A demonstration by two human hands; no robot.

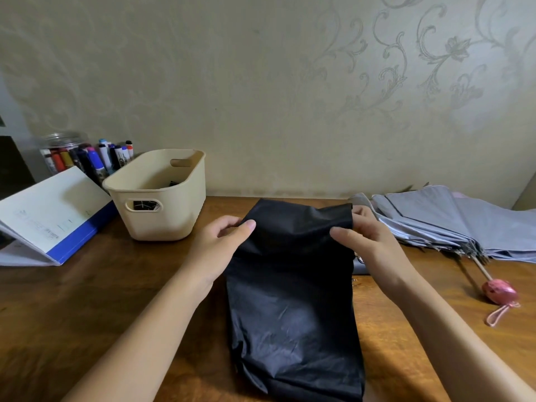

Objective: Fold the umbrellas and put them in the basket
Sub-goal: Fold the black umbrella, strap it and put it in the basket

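Patterned cream wallpaper backs a brown wooden table (116, 285) that carries everything. At the table's left edge lies an open blue-and-white binder (55, 216), and behind it, at the back left corner, stand a clear jar (62, 152) and a cluster of markers (110, 155). Just right of the binder sits the cream basket (159, 219), upright with cut-out handles, something dark inside it. At the table's middle, running from the front edge toward the back, lies the black umbrella (293, 314), its fabric flattened into a long strip. The left hand (220, 245) pinches the fabric's left side near the far end, thumb on top; the right hand (368, 242) pinches the right side, fingers curled behind the cloth, so the far end is lifted and bunched between them. Along the right edge lies a grey umbrella (464, 221), canopy loosely collapsed, its pink handle (499, 290) and wrist strap pointing toward the front edge
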